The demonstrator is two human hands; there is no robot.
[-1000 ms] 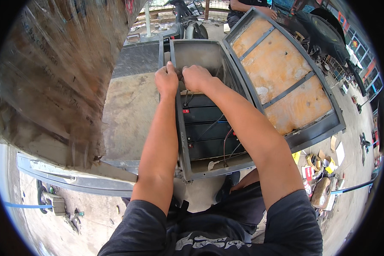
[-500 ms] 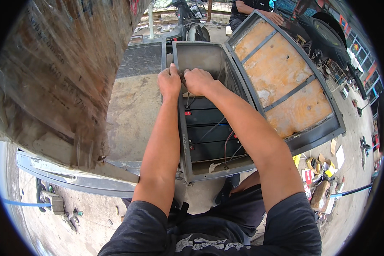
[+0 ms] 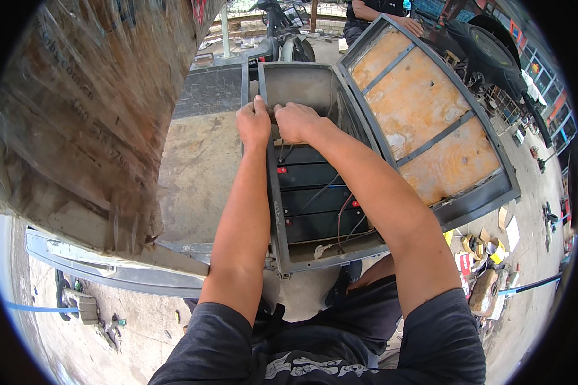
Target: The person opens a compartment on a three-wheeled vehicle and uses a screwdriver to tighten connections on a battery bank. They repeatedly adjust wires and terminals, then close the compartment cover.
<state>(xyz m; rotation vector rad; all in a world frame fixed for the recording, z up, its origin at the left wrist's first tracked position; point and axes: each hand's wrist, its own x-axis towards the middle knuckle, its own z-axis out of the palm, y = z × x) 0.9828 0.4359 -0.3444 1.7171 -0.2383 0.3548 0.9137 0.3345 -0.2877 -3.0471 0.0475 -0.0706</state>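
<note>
Both arms reach forward over an open metal box (image 3: 277, 221) with a dark frame. At the box's left rim my left hand (image 3: 254, 127) is closed, its thumb pointing up and its fingers curled out of sight. Close beside it, my right hand (image 3: 295, 122) is closed too, knuckles up, over the inside of the box. Whatever the two hands grip between them is hidden. Below them in the box lie several black batteries (image 3: 318, 200) with red terminals and thin wires (image 3: 341, 215).
The box's lid (image 3: 424, 106), wood-backed with a metal frame, leans open to the right. Left are a flat metal bed (image 3: 196, 173) and a large plastic-wrapped board (image 3: 90, 122). A person (image 3: 369, 16) sits behind the lid. Scattered packaging (image 3: 485, 250) lies on the ground at right.
Both hands stay at the box's left rim, with only a very slight shift of the right hand to the left. The batteries and lid keep their places.
</note>
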